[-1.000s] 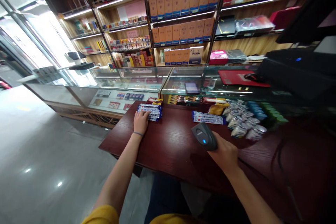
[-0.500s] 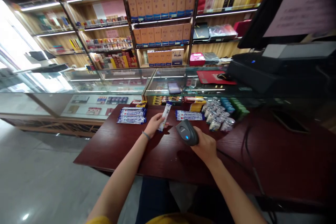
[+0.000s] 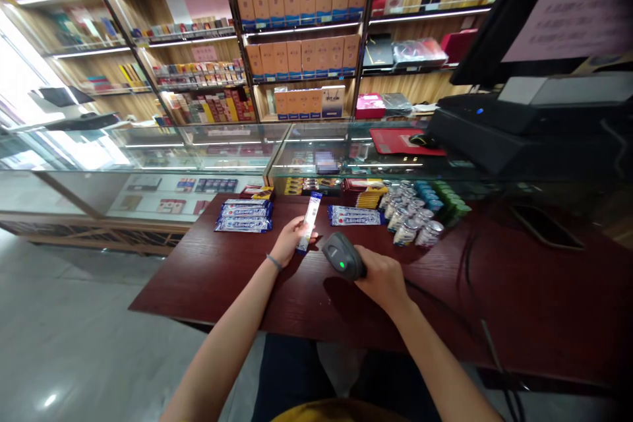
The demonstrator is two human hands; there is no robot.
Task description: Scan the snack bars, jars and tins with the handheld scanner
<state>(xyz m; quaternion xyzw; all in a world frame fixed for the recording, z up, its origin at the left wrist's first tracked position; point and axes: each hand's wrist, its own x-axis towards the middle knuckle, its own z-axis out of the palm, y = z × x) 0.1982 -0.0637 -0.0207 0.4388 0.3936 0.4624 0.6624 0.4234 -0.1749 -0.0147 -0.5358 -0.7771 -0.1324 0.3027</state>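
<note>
My left hand (image 3: 291,239) is closed on a slim blue-and-white snack packet (image 3: 310,219), tilted with a printed label side facing up. Wrapped round the handle of a dark grey barcode scanner (image 3: 343,257) is my right hand (image 3: 383,275); a green light glows on the scanner's top, and its head points at the packet, apart from it. Similar packets lie in a stack (image 3: 244,215) left of my left hand. Another row of packets (image 3: 356,215) lies beyond the scanner.
Small cans and bottles (image 3: 415,221) stand in rows at the right of the dark red table (image 3: 198,283). A phone (image 3: 546,225) and a cable (image 3: 467,264) lie farther right. Behind runs a glass counter (image 3: 222,145) with a monitor (image 3: 499,20) and a red mouse mat (image 3: 390,140).
The scanner has moved slightly left, closer to the packet, and its light has turned from blue to green. The packet's label side now faces up more fully.
</note>
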